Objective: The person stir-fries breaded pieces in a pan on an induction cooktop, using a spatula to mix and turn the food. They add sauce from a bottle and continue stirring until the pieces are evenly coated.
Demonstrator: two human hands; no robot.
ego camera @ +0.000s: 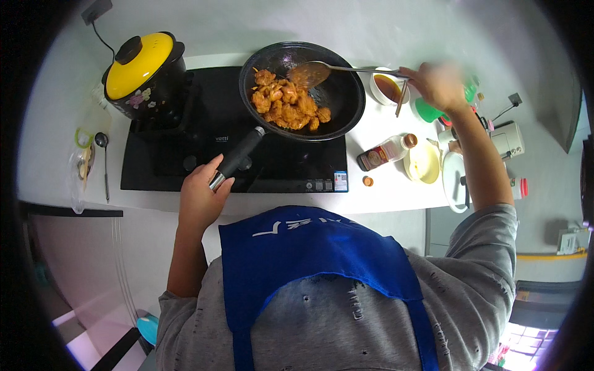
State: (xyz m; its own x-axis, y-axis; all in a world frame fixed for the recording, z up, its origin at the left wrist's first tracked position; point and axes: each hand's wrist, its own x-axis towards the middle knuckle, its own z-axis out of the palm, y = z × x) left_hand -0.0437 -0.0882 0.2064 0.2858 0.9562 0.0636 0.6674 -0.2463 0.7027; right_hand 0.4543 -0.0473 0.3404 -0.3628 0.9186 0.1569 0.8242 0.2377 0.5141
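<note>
My left hand point(202, 191) grips the black handle point(241, 150) of a dark wok point(343, 104) on the black glass cooktop point(287, 167). Browned, sauce-coated pieces of food point(290, 104) lie heaped in the wok's left and lower part. Above the wok's right rim, my right hand point(438, 88) holds the long metal handle of a spatula point(310, 74). Its blade is inside the wok, at the upper edge of the food. Under the spatula handle stands a white bowl point(381, 95) of brown liquid, with chopsticks point(401, 99) leaning at its side.
A black pot with a yellow lid point(147, 65) occupies the cooktop's left side. An uncapped bottle of dark sauce point(378, 156) lies tilted near a brown cap point(368, 181) and a cream bowl point(423, 162). Farther right is a white lid point(455, 181). A ladle point(106, 162) lies at far left.
</note>
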